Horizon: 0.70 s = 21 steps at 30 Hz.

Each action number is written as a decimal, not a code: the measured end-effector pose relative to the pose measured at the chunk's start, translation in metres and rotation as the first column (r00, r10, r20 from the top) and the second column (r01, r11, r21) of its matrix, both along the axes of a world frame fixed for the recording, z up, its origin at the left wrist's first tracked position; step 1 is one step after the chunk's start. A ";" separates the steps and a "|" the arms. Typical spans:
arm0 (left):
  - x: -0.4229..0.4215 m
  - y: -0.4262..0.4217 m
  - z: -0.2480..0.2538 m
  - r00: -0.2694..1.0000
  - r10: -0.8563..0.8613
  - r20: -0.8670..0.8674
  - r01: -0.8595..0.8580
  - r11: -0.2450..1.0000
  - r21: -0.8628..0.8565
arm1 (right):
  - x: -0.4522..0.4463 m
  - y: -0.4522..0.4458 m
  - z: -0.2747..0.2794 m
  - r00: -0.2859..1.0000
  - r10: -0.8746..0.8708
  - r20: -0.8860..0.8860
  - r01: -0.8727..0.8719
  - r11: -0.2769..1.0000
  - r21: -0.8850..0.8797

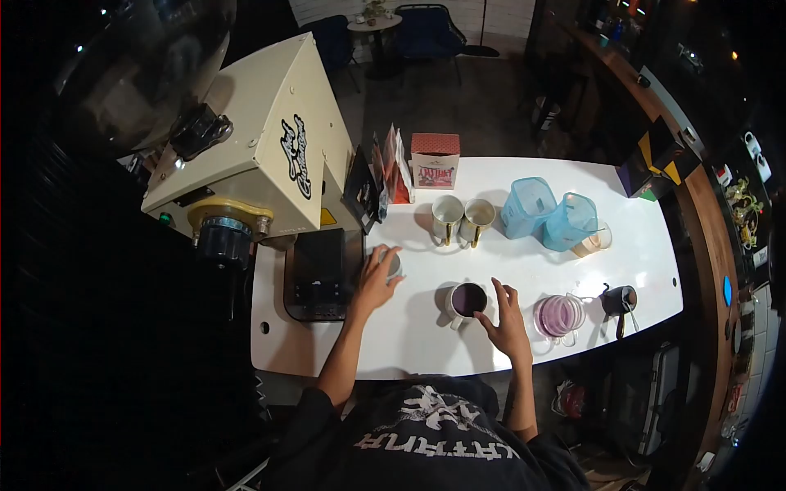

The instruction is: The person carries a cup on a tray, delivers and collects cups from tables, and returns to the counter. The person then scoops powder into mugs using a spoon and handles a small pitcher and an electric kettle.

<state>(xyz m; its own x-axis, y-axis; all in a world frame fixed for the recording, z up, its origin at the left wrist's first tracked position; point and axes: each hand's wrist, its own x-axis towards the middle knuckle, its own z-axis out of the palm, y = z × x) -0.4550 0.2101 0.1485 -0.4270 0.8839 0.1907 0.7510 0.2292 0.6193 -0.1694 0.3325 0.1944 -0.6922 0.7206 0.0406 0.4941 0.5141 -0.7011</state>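
My left hand (377,280) curves its fingers and thumb around a small pale cup (395,266), which is partly hidden by the hand. My right hand (508,326) is open, fingers apart, just right of a white mug (453,304) filled with dark liquid. Its thumb comes close to the mug's rim; whether they touch I cannot tell. Behind them, two white mugs with gold-coloured handles, a left one (446,214) and a right one (478,216), stand side by side. To the right of my right hand is a ribbed glass server (561,316) with a pinkish tint.
A large cream grinder (282,139) rises at left, near a black scale (315,278). Two blue translucent pitchers, one (526,209) beside another (571,222), stand at the back. A red-and-white box (435,162), upright bags (395,168) and a small black pot (618,300) share the white table (393,344).
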 end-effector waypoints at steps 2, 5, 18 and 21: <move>-0.013 0.014 0.002 1.000 0.012 0.003 -0.012 1.000 0.011 | 0.006 -0.001 -0.003 0.999 -0.030 -0.026 0.030 1.000 -0.010; -0.027 0.023 0.000 0.999 0.016 0.042 -0.016 1.000 -0.011 | 0.015 -0.004 -0.007 0.998 -0.062 -0.019 0.062 0.998 -0.011; 0.018 0.010 0.041 0.968 0.172 -0.181 -0.145 0.977 0.154 | 0.050 -0.004 -0.024 0.998 0.012 -0.066 -0.020 0.993 -0.113; 0.046 0.005 0.030 0.983 0.180 -0.025 -0.165 0.942 0.293 | 0.059 0.002 -0.024 0.993 0.028 -0.112 -0.051 0.977 -0.207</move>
